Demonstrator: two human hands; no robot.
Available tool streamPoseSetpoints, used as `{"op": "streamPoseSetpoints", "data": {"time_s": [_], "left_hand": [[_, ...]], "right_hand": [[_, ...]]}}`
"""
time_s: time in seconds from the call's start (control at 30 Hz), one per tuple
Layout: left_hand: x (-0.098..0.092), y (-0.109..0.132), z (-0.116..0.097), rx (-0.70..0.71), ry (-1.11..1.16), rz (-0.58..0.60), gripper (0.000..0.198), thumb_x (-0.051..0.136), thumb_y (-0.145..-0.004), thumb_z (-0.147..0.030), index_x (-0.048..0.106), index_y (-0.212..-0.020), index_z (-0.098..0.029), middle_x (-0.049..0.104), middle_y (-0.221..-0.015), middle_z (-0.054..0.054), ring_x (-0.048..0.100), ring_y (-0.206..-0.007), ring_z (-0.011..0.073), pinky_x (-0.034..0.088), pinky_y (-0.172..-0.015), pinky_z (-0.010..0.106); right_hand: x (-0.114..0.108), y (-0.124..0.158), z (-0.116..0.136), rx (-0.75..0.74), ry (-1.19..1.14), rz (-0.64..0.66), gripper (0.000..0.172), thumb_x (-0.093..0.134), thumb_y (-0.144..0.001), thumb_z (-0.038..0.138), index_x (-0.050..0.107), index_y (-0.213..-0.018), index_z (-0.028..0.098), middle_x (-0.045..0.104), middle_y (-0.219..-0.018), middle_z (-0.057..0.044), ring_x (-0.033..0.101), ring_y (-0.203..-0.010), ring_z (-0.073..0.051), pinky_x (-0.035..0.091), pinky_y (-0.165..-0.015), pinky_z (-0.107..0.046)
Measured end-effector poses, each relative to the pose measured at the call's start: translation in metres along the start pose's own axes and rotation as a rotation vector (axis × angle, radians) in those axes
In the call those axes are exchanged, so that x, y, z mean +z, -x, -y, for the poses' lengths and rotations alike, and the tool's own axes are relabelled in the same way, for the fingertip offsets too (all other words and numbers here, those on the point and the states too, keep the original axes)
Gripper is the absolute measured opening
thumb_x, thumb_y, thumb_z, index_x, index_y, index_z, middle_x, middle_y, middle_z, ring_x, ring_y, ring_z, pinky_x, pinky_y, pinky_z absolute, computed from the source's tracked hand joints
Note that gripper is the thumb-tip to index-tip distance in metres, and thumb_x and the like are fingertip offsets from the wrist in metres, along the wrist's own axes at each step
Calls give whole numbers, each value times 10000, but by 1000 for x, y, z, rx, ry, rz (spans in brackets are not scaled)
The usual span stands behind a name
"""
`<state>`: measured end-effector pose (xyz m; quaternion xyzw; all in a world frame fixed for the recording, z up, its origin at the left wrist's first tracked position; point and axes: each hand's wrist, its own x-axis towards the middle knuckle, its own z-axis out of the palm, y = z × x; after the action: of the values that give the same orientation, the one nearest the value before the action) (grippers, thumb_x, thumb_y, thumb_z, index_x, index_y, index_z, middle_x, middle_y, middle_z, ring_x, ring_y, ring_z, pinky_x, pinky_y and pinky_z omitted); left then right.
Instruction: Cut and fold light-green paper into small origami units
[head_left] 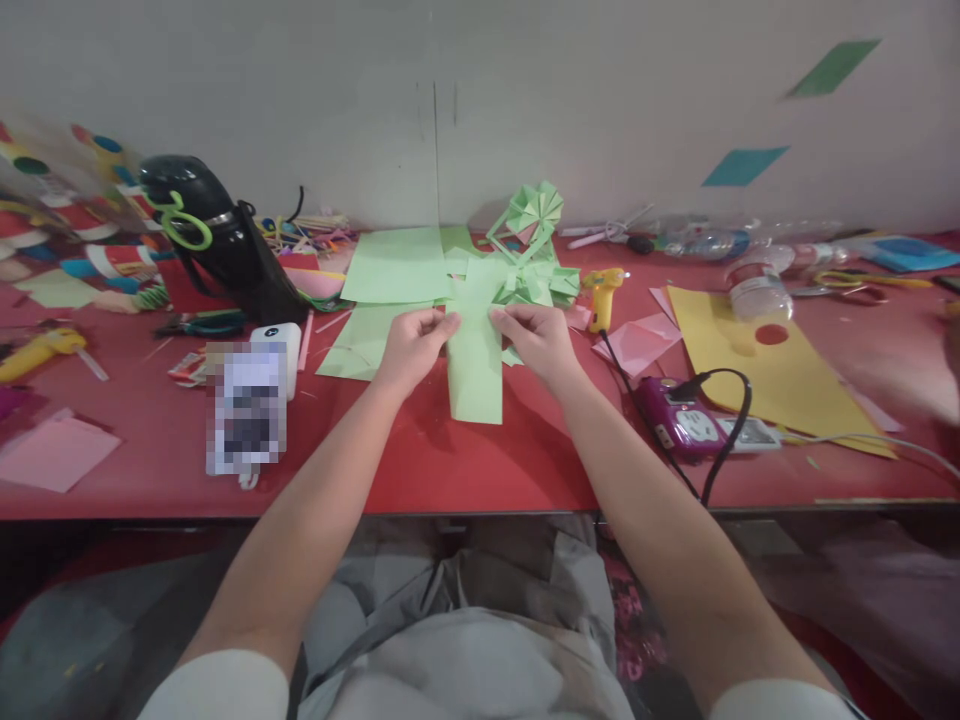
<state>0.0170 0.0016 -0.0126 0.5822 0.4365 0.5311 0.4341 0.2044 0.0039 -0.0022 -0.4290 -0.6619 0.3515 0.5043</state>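
Note:
Between my two hands a narrow folded strip of light green paper (476, 375) is held up lengthwise over the red table. My left hand (415, 345) pinches its left edge between thumb and fingers. On the opposite edge my right hand (536, 340) has the same kind of pinch. Just behind the strip lie flat green paper sheets (394, 265). Folded green paper pieces (534, 215), pleated into fan-like rounds, stand at the back, slightly right of my hands.
A yellow glue gun (602, 297) stands right of my hands, near a purple power socket (686, 420) with cables. Yellow card (795, 370) and plastic bottles (757, 285) lie farther right. Leftward are a black thermos (217, 235), a phone (247, 410) and pink paper (60, 450).

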Motion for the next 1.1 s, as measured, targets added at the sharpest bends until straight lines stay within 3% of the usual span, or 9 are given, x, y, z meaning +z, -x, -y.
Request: {"op": "streamPoseSetpoints", "data": {"time_s": [0.13,0.33,0.5,0.67,0.87,1.03,1.1], "left_hand": [[-1,1,-1,1,-109,-74,475,703,-774,-583,591,-593,-159,517,-564,-10,463,-545,108,394,-528,257],[1,1,-1,-42,-66,41,376,754,-743,-507,629,-666,-160,578,-628,4,494,-582,118,398,-556,258],[1,3,-1,-54,-151,-19,509,674,-806,-549,463,-530,-177,405,-516,-29,379,-508,91,317,-501,248],[2,1,2,-59,-16,144,323,740,-761,-466,639,-751,-160,629,-742,19,572,-702,141,457,-681,271],[1,3,0,-73,-156,18,469,675,-796,-577,573,-602,-162,467,-552,-24,409,-536,96,327,-535,254],[1,0,4,-35,-74,107,352,761,-725,-487,647,-769,-157,637,-746,26,563,-689,140,434,-654,270],[1,-1,5,-53,-80,104,346,756,-730,-483,654,-779,-156,644,-741,32,562,-676,140,429,-640,271]], "right_hand": [[0,-1,-2,-1,-11,-47,437,651,-840,512,558,-568,183,527,-534,3,444,-521,-107,331,-516,-271],[-1,-2,-2,24,-16,-134,448,656,-821,558,558,-590,187,486,-541,8,395,-511,-104,299,-483,-271],[-1,-2,-1,-8,-15,-176,475,646,-835,541,488,-549,195,404,-533,21,368,-516,-100,299,-487,-268],[-3,-4,-3,11,-55,-234,486,650,-818,565,463,-553,202,371,-539,25,368,-526,-103,315,-488,-264],[-6,-6,-4,-13,-133,-290,455,685,-806,524,499,-550,197,400,-529,30,380,-506,-92,334,-497,-261],[-7,-11,-14,-1,-172,-322,439,705,-780,549,531,-575,202,407,-525,38,404,-498,-95,359,-496,-261],[-7,-12,-17,-6,-171,-331,430,704,-778,564,562,-593,203,435,-530,32,431,-509,-102,377,-505,-264]]}}
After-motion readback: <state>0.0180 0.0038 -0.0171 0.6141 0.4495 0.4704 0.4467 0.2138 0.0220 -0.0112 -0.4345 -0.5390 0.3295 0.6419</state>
